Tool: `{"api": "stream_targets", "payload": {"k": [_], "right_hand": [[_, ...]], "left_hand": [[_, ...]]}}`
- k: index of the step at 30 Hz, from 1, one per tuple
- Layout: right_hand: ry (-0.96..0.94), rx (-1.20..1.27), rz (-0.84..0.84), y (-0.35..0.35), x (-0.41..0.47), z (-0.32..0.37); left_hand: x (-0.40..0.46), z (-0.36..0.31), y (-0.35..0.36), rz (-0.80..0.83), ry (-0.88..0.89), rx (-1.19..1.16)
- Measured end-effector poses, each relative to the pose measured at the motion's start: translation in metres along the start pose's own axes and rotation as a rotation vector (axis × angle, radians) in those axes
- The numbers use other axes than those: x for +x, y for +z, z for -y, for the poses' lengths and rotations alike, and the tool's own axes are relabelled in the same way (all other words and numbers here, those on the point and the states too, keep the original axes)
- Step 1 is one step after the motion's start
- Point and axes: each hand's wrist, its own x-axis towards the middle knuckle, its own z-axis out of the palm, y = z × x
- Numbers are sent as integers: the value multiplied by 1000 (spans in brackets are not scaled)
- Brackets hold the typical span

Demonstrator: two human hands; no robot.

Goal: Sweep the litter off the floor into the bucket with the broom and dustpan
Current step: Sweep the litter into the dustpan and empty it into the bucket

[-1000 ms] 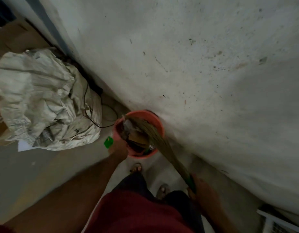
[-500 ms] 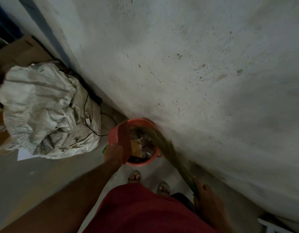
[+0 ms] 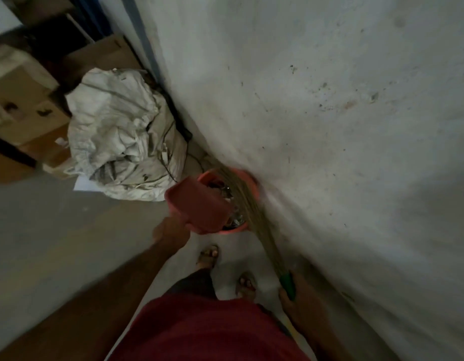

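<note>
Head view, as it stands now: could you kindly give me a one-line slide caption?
Left hand tips the red dustpan over the litter-filled bucket while the right hand holds the broom.

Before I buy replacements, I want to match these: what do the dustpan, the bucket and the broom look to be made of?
The reddish scoop-shaped dustpan looks like moulded plastic: smooth, matt, one even colour. The round orange bucket by the wall seems plastic too, with a thin even rim. The long tan broom looks like bundled dry grass or fibre, finely streaked, with a glossy green, probably plastic, grip.
</note>
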Motion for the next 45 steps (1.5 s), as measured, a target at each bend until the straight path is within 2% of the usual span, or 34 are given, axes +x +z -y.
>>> {"api": "stream_targets", "payload": {"k": [4, 10, 14, 22, 28, 34, 39, 45], "right_hand": [[-91, 112, 151, 6, 3, 0], [-308, -27, 260, 28, 19, 32], [-432, -88, 333, 47, 19, 72], [-691, -276, 470, 97, -32, 186], [-890, -438, 429, 179, -110, 276], [-863, -495, 620, 295, -171, 332], [-946, -593, 695, 365, -213, 383], [-1044, -678, 762, 450, -243, 471]], "left_hand": [[-47, 19, 15, -19, -74, -16], [-134, 74, 22, -152, -249, -178], [-185, 115, 24, -304, -465, -446], [-281, 222, 71, -447, -781, -710], [-369, 336, 127, -518, -970, -872], [-458, 434, 184, -590, -1162, -938], [-514, 483, 216, -654, -1331, -1007], [-536, 530, 236, -736, -1499, -1093]]}}
